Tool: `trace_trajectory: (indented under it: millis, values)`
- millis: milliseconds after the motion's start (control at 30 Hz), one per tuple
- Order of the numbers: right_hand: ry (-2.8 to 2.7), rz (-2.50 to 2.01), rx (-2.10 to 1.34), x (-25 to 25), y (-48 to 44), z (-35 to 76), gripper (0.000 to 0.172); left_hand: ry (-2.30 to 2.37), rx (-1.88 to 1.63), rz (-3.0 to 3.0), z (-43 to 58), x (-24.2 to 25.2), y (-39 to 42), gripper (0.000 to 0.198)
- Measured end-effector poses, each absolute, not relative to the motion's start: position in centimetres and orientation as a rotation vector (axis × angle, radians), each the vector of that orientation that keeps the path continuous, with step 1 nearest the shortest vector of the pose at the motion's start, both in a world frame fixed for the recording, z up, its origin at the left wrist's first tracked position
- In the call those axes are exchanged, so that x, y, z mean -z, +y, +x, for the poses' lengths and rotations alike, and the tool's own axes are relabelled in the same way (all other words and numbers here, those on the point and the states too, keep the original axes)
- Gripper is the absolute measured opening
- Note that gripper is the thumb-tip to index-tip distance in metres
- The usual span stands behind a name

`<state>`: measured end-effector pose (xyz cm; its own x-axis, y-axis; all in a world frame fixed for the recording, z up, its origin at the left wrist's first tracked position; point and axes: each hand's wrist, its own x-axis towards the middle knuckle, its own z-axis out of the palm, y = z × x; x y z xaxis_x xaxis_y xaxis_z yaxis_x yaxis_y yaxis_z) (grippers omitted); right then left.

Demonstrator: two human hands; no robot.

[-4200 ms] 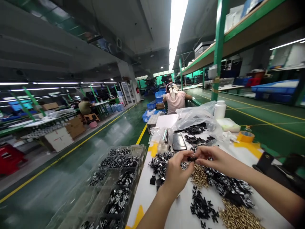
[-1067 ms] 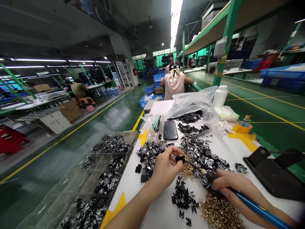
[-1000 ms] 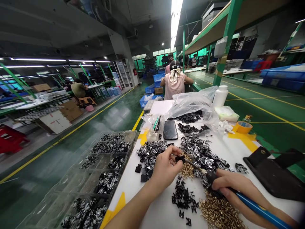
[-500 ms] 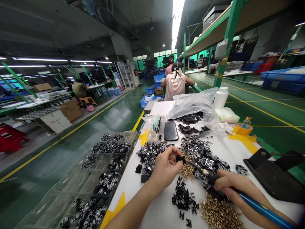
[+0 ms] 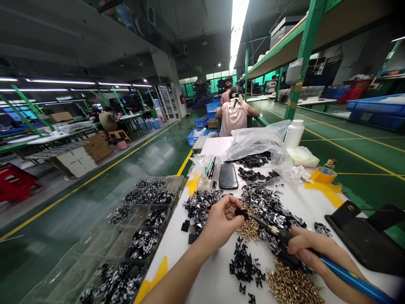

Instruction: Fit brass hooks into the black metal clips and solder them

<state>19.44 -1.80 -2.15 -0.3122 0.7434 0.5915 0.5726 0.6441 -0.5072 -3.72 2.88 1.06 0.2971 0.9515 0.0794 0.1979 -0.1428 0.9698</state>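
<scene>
My left hand [image 5: 218, 221] is closed in a pinch round a small black clip-like part [image 5: 241, 213]. My right hand [image 5: 316, 249] grips a soldering iron [image 5: 286, 237] with a blue handle, black grip and thin metal shaft. Its shaft points left and its end meets the black part; exact contact is too small to make out. Beneath lies a pile of small brass pieces [image 5: 248, 230]. Black-and-silver clips [image 5: 268, 207] are heaped around it. Nearer me are loose black parts [image 5: 243, 261] and a larger brass pile [image 5: 294, 280].
A compartment tray [image 5: 117, 236] with clips stands left of the table. Farther back are a phone [image 5: 228, 176], a plastic bag [image 5: 262, 141], a white bottle [image 5: 294, 134] and a tape roll [image 5: 325, 175]. A black holder [image 5: 360, 236] stands right. A co-worker [image 5: 234, 114] sits ahead.
The whole view has shifted slightly right and down. Both hands keep their grip, with the soldering iron still at the small black part.
</scene>
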Motion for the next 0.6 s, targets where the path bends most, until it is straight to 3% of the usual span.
trace_trajectory:
  millis: [600]
  values:
    - [-2.000,-0.959,-0.404,2.04,-2.09,18.74,0.028,1.098,-0.954,1.558,-3.88,0.02,3.21,0.024]
